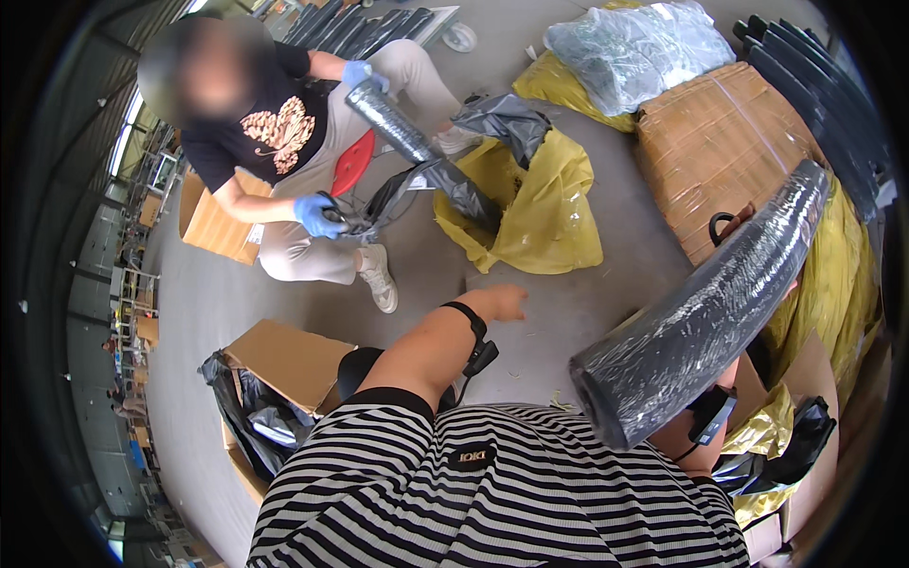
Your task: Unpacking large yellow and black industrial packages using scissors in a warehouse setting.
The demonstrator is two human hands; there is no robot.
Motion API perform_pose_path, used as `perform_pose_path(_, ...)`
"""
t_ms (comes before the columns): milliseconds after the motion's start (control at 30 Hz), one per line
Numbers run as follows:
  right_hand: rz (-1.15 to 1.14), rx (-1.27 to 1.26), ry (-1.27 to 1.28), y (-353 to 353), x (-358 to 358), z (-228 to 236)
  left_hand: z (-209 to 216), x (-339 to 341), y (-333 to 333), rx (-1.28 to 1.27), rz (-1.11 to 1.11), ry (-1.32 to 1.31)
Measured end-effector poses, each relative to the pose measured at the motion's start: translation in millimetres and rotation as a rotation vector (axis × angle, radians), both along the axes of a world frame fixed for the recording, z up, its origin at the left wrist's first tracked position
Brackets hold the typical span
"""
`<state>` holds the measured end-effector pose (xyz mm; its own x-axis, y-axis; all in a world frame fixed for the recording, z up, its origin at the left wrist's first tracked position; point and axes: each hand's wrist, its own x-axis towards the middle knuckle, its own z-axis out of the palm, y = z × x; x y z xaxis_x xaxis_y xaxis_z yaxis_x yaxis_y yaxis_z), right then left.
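Observation:
My right arm reaches under a long dark roll (pixel 701 308) wrapped in shiny clear film, tilted up toward the far right. Fingers of my right hand (pixel 741 220) show past its far side, next to a black ring-shaped handle (pixel 721 229); the rest of that hand is hidden behind the roll. My left hand (pixel 504 302) is held out over the floor, fingers loosely apart and holding nothing. Beyond it stands an opened yellow sack (pixel 554 213) with dark plastic in its mouth.
Across from me a seated person in blue gloves (pixel 320 216) holds another film-wrapped dark roll (pixel 393 123) over the sack. Opened cartons (pixel 289 355) flank me. At right lie a large brown taped package (pixel 715 142), a clear-wrapped bundle (pixel 639 47) and stacked dark rolls (pixel 814 104).

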<state>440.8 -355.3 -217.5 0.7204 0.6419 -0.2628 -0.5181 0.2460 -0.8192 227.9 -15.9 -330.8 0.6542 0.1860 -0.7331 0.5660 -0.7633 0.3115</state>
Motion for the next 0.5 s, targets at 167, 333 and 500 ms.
perform_pose_path(167, 0.039, -0.231, -0.121, -81.6, 27.2, -73.0, 28.4, 85.2, 26.3, 0.309, -0.122, -0.102)
perform_pose_path(333, 0.006, 0.169, -0.111, -46.7, 53.2, -39.4, 49.0, 168.8, 58.0, 0.859, -0.379, -0.4)
perform_pose_path(500, -0.009, 0.747, 0.037, 15.4, 89.4, 15.7, 41.8, 226.9, 123.7, 1.059, -0.504, -0.345)
